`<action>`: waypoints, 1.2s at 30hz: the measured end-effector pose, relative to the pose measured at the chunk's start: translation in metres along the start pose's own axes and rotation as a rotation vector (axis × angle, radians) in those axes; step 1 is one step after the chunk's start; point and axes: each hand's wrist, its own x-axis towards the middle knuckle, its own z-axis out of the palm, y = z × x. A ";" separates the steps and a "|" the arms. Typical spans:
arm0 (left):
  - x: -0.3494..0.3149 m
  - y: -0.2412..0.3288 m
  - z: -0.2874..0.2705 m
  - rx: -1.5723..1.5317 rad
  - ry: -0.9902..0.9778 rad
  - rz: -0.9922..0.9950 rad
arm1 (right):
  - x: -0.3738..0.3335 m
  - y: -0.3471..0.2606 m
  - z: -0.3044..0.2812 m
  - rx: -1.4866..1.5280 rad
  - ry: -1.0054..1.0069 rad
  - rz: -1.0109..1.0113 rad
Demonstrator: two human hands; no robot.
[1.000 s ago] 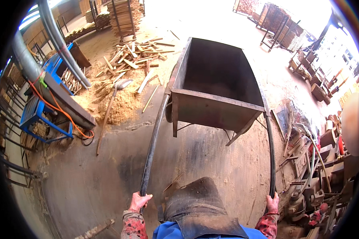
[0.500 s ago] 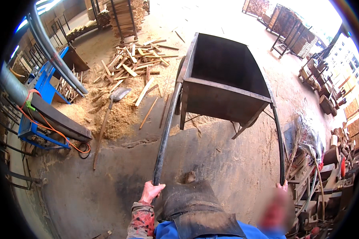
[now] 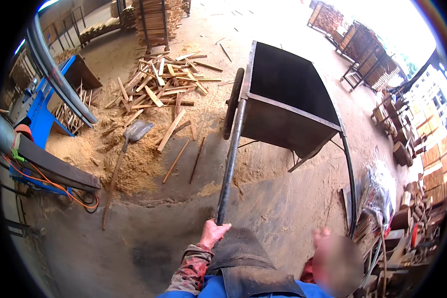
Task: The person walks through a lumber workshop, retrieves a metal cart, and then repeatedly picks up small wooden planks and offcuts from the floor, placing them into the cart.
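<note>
A dark metal handcart (image 3: 283, 119) with a deep box stands ahead of me. Two long handles run back from it toward me. My left hand (image 3: 214, 234) is wrapped round the end of the left handle (image 3: 230, 166). My right hand (image 3: 322, 235) is off the cart, a little left of the end of the right handle (image 3: 351, 188). Its fingertips show apart with nothing between them, while a blurred patch hides the rest of the hand. One wheel (image 3: 233, 104) shows at the cart's left side. The inside of the box is dark.
To the left, a shovel (image 3: 138, 130) lies on sawdust (image 3: 139, 171) beside a heap of wood strips (image 3: 169, 82). A blue machine frame (image 3: 44, 107) and an orange cable (image 3: 59, 187) are farther left. At right are plastic wrap (image 3: 380, 186) and wood scraps (image 3: 407, 208).
My right hand has let go of the right handle and moved left of it. My left hand keeps its grip. The cart has shifted slightly right in view.
</note>
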 end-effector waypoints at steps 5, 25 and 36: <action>0.063 0.037 0.016 0.144 0.048 -0.027 | 0.085 -0.282 0.048 1.034 -0.782 0.257; 0.079 0.034 -0.087 -0.247 0.598 -0.231 | 0.259 -0.292 0.248 0.872 -0.895 0.469; 0.048 0.014 -0.074 -0.475 0.802 -0.528 | 0.293 -0.257 0.351 0.416 -0.950 0.325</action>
